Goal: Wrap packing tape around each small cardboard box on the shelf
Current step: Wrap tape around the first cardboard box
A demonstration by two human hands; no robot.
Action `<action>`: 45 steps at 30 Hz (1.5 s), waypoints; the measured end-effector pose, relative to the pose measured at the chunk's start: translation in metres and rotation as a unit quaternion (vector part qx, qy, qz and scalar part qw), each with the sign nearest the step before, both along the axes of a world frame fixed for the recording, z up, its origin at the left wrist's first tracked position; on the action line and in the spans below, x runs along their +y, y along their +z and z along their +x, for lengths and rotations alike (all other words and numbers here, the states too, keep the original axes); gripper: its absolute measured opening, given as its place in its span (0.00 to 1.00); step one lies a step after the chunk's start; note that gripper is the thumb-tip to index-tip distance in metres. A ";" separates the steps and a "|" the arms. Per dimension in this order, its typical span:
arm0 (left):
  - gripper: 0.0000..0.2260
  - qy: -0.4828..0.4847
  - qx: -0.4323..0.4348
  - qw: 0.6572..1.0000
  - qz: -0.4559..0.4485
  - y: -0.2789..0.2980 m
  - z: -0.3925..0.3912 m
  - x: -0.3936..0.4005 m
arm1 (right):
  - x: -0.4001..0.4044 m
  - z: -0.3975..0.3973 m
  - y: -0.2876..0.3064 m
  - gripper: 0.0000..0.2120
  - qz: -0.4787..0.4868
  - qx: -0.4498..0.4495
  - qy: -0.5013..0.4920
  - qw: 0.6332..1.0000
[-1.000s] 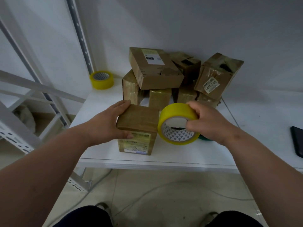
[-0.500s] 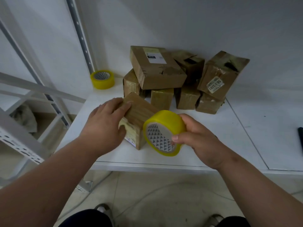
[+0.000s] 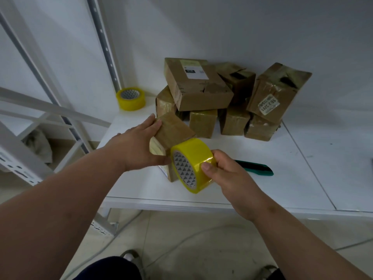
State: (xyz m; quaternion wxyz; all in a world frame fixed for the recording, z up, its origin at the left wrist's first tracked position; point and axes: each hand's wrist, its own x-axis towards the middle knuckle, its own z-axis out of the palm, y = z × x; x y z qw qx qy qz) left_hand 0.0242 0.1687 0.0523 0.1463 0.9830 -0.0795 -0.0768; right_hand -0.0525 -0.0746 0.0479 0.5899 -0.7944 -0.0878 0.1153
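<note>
The left hand (image 3: 139,147) grips a small cardboard box (image 3: 171,132) near the front edge of the white shelf (image 3: 282,178), fingers laid over its far left top corner and the thumb curled against its near side, so the box sits tilted with one corner raised. Just to the right, touching the box's near right side, the right hand (image 3: 228,174) holds a yellow roll of packing tape (image 3: 190,164) upright on its edge, thumb pressed on the outer band and fingers curled round the far side; the patterned core faces left and near. Farther back against the wall lies a pile of cardboard boxes (image 3: 232,102): a flat one with a white label rests on top at the left, a tilted one with a numbered sticker leans at the right, and several smaller ones stand beneath. A second yellow tape roll (image 3: 130,98) lies flat at the far left corner of the shelf beside the upright post (image 3: 105,47). A green-handled tool (image 3: 256,170) lies on the shelf just right of the right hand. Below the shelf edge, a tiled floor (image 3: 201,239) and a cable show.
</note>
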 end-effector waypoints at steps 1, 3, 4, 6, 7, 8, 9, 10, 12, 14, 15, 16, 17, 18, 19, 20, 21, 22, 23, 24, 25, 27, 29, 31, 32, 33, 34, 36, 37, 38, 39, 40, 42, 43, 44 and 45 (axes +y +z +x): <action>0.53 0.002 -0.006 1.000 0.002 -0.001 0.002 0.002 | 0.000 -0.002 -0.002 0.03 -0.013 -0.010 0.001 1.000; 0.52 -0.004 -0.005 1.000 0.010 0.000 0.009 0.005 | -0.002 -0.008 -0.008 0.03 -0.028 -0.026 -0.005 0.999; 0.52 -0.012 -0.006 1.000 0.022 0.001 0.012 0.006 | -0.003 -0.010 -0.011 0.03 -0.027 -0.030 -0.010 0.999; 0.51 -0.030 -0.027 0.998 0.057 0.002 0.019 0.004 | -0.006 -0.010 -0.016 0.03 -0.020 -0.029 -0.011 0.999; 0.50 -0.035 -0.042 0.996 0.069 0.001 0.022 0.002 | -0.007 -0.009 -0.019 0.03 -0.017 -0.023 -0.007 1.000; 0.49 -0.038 -0.055 0.995 0.072 0.000 0.025 -0.001 | -0.008 -0.006 -0.021 0.03 -0.013 -0.013 -0.003 1.000; 0.49 -0.039 -0.067 0.995 0.069 -0.001 0.027 -0.002 | -0.007 -0.003 -0.024 0.03 -0.008 0.000 0.000 1.000; 0.49 -0.039 -0.075 0.994 0.062 -0.002 0.030 -0.004 | -0.006 -0.001 -0.027 0.03 -0.002 0.015 -0.001 1.000; 0.48 -0.038 -0.085 0.995 0.045 -0.004 0.034 -0.006 | -0.002 0.005 -0.035 0.03 0.011 0.038 -0.005 0.999; 0.48 -0.043 -0.083 0.995 0.020 -0.008 0.036 -0.007 | 0.005 0.009 -0.042 0.04 0.016 0.052 -0.008 0.998; 0.47 -0.044 -0.083 0.996 -0.004 -0.010 0.036 -0.008 | 0.009 0.011 -0.046 0.05 0.016 0.057 -0.010 0.998; 0.46 -0.040 -0.086 0.995 -0.034 -0.012 0.035 -0.009 | 0.013 0.012 -0.048 0.05 0.015 0.062 -0.013 0.998; 0.45 -0.030 -0.095 0.993 -0.065 -0.014 0.033 -0.009 | 0.017 0.013 -0.051 0.05 0.015 0.067 -0.015 0.998; 0.43 -0.015 -0.110 0.990 -0.092 -0.017 0.030 -0.010 | 0.020 0.014 -0.053 0.06 0.016 0.071 -0.017 0.997; 0.41 0.006 -0.127 0.986 -0.111 -0.020 0.026 -0.011 | 0.022 0.015 -0.055 0.06 0.014 0.075 -0.017 0.997; 0.39 0.030 -0.144 0.981 -0.126 -0.023 0.022 -0.013 | 0.025 0.015 -0.056 0.06 0.009 0.077 -0.016 0.997; 0.38 0.057 -0.161 0.976 -0.137 -0.026 0.018 -0.015 | 0.027 0.015 -0.057 0.07 0.005 0.078 -0.017 0.997; 0.37 0.087 -0.174 0.969 -0.152 -0.029 0.014 -0.018 | 0.028 0.016 -0.058 0.07 0.003 0.078 -0.019 0.997; 0.35 0.121 -0.180 0.961 -0.171 -0.031 0.010 -0.021 | 0.030 0.016 -0.058 0.07 0.005 0.079 -0.022 0.997; 0.32 0.157 -0.179 0.952 -0.194 -0.033 0.006 -0.023 | 0.031 0.016 -0.059 0.07 0.007 0.081 -0.024 0.996; 0.27 0.186 -0.171 0.944 -0.214 -0.034 0.003 -0.026 | 0.031 0.015 -0.059 0.07 0.008 0.083 -0.025 0.996; 0.16 0.217 -0.139 0.934 -0.246 -0.037 -0.001 -0.029 | 0.032 0.015 -0.060 0.07 0.005 0.083 -0.026 0.996; 0.07 0.225 -0.094 0.922 -0.300 -0.039 -0.005 -0.032 | 0.032 0.014 -0.060 0.07 -0.001 0.076 -0.029 0.997; 0.04 0.236 -0.037 0.889 -0.391 -0.039 -0.010 -0.034 | 0.032 0.014 -0.058 0.06 -0.009 0.069 -0.032 0.997; 0.06 0.243 -0.004 0.866 -0.436 -0.039 -0.013 -0.035 | 0.032 0.014 -0.058 0.06 -0.014 0.067 -0.033 0.997; 0.08 0.248 0.032 0.844 -0.474 -0.038 -0.016 -0.036 | 0.032 0.013 -0.057 0.06 -0.019 0.066 -0.033 0.997; 0.10 0.250 0.064 0.825 -0.502 -0.036 -0.019 -0.036 | 0.032 0.013 -0.056 0.06 -0.024 0.065 -0.033 0.997; 0.14 0.241 0.107 0.799 -0.540 -0.036 -0.025 -0.035 | 0.033 0.013 -0.054 0.07 -0.034 0.062 -0.034 0.997; 0.14 0.233 0.120 0.791 -0.553 -0.037 -0.028 -0.035 | 0.033 0.013 -0.054 0.07 -0.038 0.059 -0.034 0.997; 0.14 0.223 0.131 0.786 -0.562 -0.037 -0.031 -0.034 | 0.034 0.014 -0.053 0.07 -0.042 0.056 -0.033 0.997; 0.15 0.214 0.144 0.781 -0.568 -0.038 -0.034 -0.035 | 0.035 0.015 -0.052 0.08 -0.043 0.054 -0.033 0.997; 0.15 0.206 0.158 0.776 -0.574 -0.039 -0.036 -0.036 | 0.035 0.015 -0.051 0.08 -0.043 0.053 -0.033 0.997; 0.17 0.200 0.178 0.764 -0.587 -0.040 -0.038 -0.039 | 0.036 0.017 -0.049 0.09 -0.047 0.052 -0.035 0.997; 0.18 0.202 0.181 0.759 -0.592 -0.040 -0.039 -0.040 | 0.037 0.017 -0.048 0.09 -0.052 0.051 -0.036 0.997; 0.18 0.205 0.179 0.757 -0.594 -0.040 -0.038 -0.042 | 0.037 0.018 -0.047 0.10 -0.058 0.050 -0.037 0.996; 0.18 0.209 0.176 0.754 -0.597 -0.041 -0.038 -0.043 | 0.037 0.018 -0.047 0.10 -0.062 0.050 -0.036 0.996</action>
